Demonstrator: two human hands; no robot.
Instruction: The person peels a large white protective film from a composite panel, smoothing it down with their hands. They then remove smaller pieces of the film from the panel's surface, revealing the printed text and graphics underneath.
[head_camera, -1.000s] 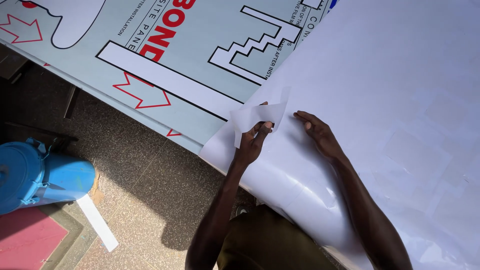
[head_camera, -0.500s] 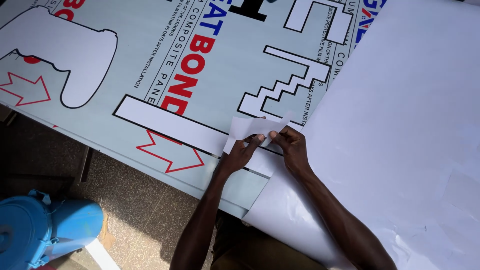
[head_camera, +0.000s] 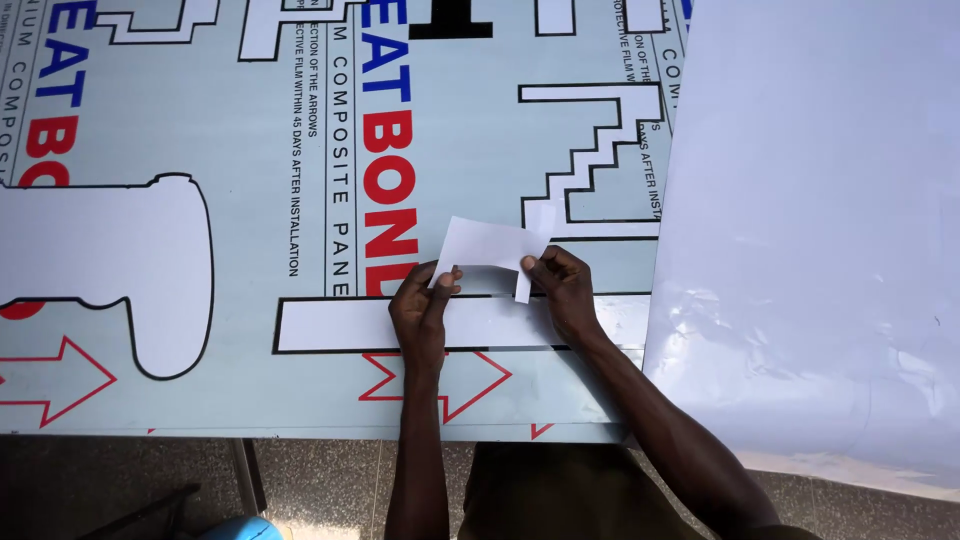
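You hold a small white cut-out piece of thin sheet, roughly rectangular with a narrow tab hanging from its right end (head_camera: 487, 247), between your two hands, just above the large pale-grey composite panel with printed lettering and black-outlined shapes (head_camera: 250, 180). Your left hand (head_camera: 420, 315) pinches the piece's lower left corner, thumb on top and the other fingers curled beneath it. Your right hand (head_camera: 563, 295) pinches the right end, where the tab drops down, thumb and forefinger pressed together on it.

The piece's long axis runs left to right, tilted slightly, with the left corner lower than the right. It lies on the far side of your fingertips, so both hands grip its near edge and the rest stands free beyond them. Neither hand is clearly nearer; each holds one end.

Directly under your hands, a long white horizontal bar outlined in black (head_camera: 350, 325) runs parallel to the piece, and a white stepped staircase outline (head_camera: 590, 160) sits just beyond it to the right. A big glossy white sheet (head_camera: 810, 220) covers the panel's right side, well apart from the piece.
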